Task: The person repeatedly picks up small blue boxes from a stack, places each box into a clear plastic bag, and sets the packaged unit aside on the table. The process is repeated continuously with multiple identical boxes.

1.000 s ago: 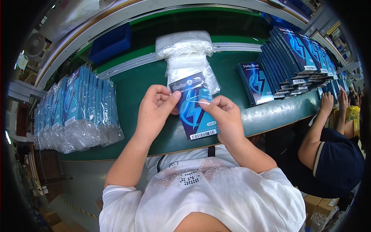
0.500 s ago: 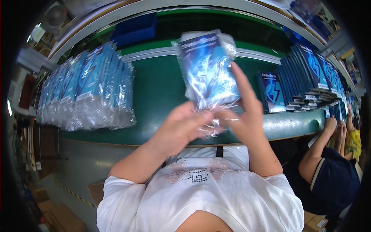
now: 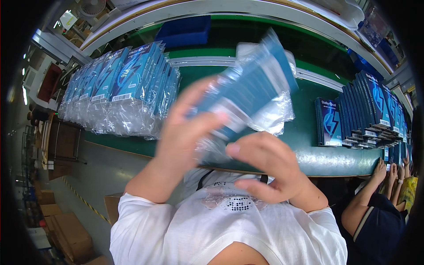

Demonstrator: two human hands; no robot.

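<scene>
Box (image 3: 254, 90) looks blue, tilted and blurred, in clear plastic (image 3: 213, 151)

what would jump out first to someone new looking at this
Probably the blurred blue box in clear film, held tilted in the left hand at the middle of the view, with the open right hand just below it. Next come the blue boxes in clear bags standing in a row on the left of the green table, and the stacked dark-blue boxes at its right.
</scene>
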